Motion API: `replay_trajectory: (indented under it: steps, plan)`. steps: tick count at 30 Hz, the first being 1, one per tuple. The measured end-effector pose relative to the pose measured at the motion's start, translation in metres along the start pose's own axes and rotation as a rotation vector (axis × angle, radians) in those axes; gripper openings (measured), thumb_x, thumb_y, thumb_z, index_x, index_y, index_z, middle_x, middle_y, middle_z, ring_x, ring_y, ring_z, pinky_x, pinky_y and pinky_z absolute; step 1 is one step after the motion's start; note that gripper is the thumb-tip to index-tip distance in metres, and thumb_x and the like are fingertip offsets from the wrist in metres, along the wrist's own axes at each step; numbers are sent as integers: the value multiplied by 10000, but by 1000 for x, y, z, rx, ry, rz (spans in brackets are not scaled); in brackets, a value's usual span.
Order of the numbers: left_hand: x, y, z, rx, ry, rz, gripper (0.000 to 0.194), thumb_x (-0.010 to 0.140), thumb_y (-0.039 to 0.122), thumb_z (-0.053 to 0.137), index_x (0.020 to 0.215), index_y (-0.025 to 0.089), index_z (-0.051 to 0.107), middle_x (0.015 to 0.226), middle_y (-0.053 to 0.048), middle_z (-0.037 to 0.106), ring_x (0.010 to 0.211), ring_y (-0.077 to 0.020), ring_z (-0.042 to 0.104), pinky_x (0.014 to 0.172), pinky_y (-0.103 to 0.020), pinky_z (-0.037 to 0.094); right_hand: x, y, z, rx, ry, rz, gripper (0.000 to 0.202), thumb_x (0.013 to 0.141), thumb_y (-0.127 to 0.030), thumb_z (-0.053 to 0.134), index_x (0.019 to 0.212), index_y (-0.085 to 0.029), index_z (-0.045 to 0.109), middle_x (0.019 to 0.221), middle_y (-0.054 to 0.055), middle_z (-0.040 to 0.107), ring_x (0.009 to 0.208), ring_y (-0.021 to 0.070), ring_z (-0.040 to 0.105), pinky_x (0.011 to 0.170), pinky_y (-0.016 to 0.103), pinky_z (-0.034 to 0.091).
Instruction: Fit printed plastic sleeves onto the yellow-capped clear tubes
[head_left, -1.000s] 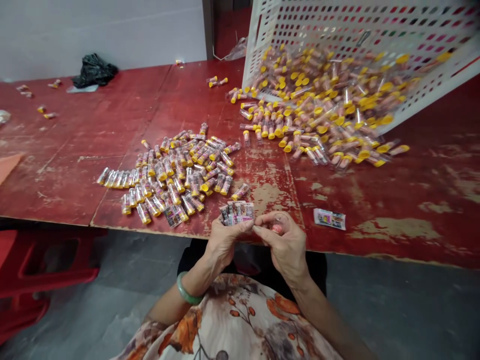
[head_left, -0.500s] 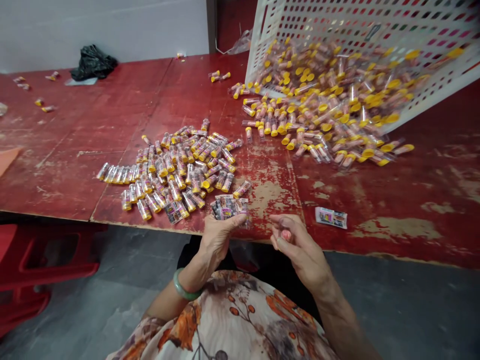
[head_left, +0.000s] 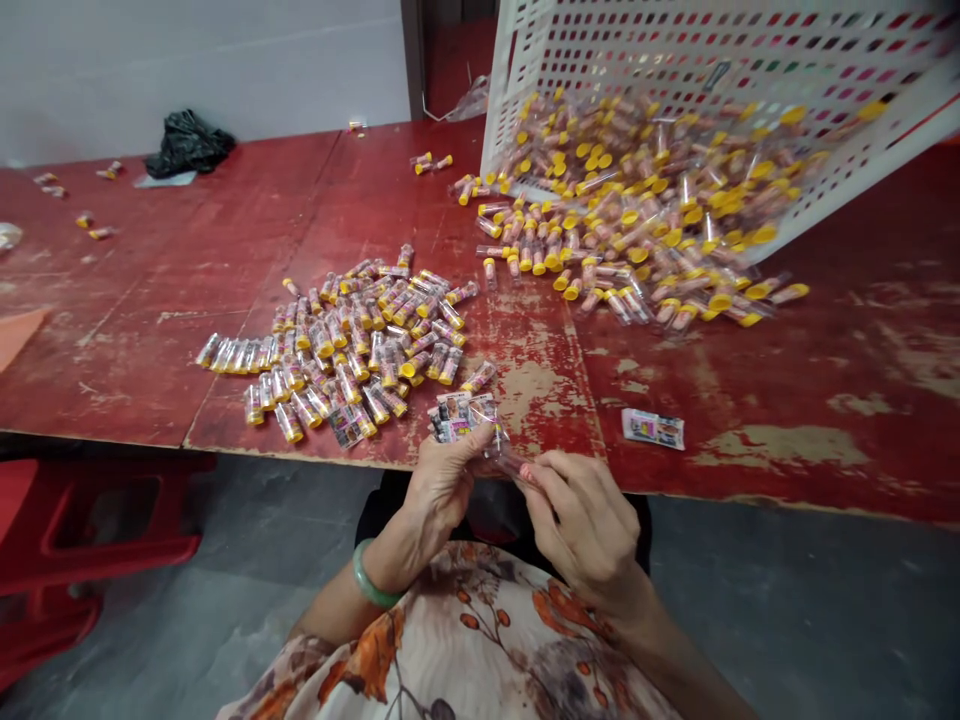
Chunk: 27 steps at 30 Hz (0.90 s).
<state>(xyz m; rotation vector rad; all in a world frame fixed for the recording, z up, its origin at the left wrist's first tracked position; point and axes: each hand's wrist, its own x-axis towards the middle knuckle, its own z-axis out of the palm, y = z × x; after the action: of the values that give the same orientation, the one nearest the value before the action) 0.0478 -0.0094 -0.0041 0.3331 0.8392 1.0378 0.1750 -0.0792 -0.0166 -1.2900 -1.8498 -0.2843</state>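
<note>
My left hand (head_left: 442,485) is closed, its thumb pressing on a small stack of printed cards (head_left: 454,412) at the table's front edge. A clear plastic tube (head_left: 508,458) also lies in its grip, pointing toward my other hand. My right hand (head_left: 585,515) pinches a small pink piece (head_left: 527,473) at the near end of that tube; how far it sits inside I cannot tell. Beyond my left hand spreads a pile of yellow-capped tubes with printed inserts (head_left: 345,335). To the right lies a packet of printed cards (head_left: 653,429).
A white perforated basket (head_left: 517,60) lies tipped at the back right, spilling yellow-capped tubes with pink contents (head_left: 600,235). A black plastic bag (head_left: 189,143) rests at the back left. Red stools (head_left: 112,560) stand below the table's left front edge.
My right hand has moved left and turned over, bringing the pink piece to the clear tube. The tube now shows between both hands. My left hand still holds the cards.
</note>
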Motion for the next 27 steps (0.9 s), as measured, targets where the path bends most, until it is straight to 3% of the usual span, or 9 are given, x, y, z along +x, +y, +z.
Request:
replay_trajectory:
  steps: [3,8,12,18,20,24,27]
  plan:
    - [-2,0,2,-14,20,5,294,548,195,840,787,123,684,737,-23,693,614,-128,622,622,-263,509,0,-6,0,-79,0,2,407,732,-39,660,1112,-139,553,932,128,646,857,227,621,761,386,545]
    - [-6,-3,0,1,65,100,305,549,198,841,801,129,683,757,-21,702,644,-133,635,694,-279,515,5,-16,4,-24,55,85,410,746,-68,668,1129,-162,554,917,113,620,823,207,616,714,343,554]
    - [-7,-3,-4,51,38,82,293,544,218,844,768,122,683,723,-23,694,611,-130,624,664,-273,512,5,-20,13,20,161,116,426,718,-60,698,1102,-150,536,892,108,620,812,207,624,702,342,568]
    - [-5,-6,-9,84,-2,46,263,532,208,850,705,116,674,698,-13,675,601,-110,599,649,-248,494,7,-19,25,85,200,134,410,706,-25,691,1068,-146,542,918,112,609,851,212,620,727,351,565]
    - [-4,-4,-10,97,-1,38,249,538,207,847,692,113,674,669,-9,668,579,-102,588,629,-237,487,10,-12,23,212,151,149,379,733,-65,684,1078,-141,548,943,120,605,892,219,614,755,362,559]
    - [-2,4,-14,97,13,51,295,531,214,853,763,121,697,719,-26,697,620,-123,622,648,-252,509,11,2,11,498,-139,222,329,810,-144,622,1134,-170,567,1090,124,603,984,213,609,800,347,550]
    - [-3,6,-14,113,-42,-8,310,520,209,858,770,118,699,736,-34,703,626,-134,632,626,-256,526,7,4,10,502,-33,289,286,817,-72,567,1070,-201,594,1017,81,632,863,162,638,698,279,550]
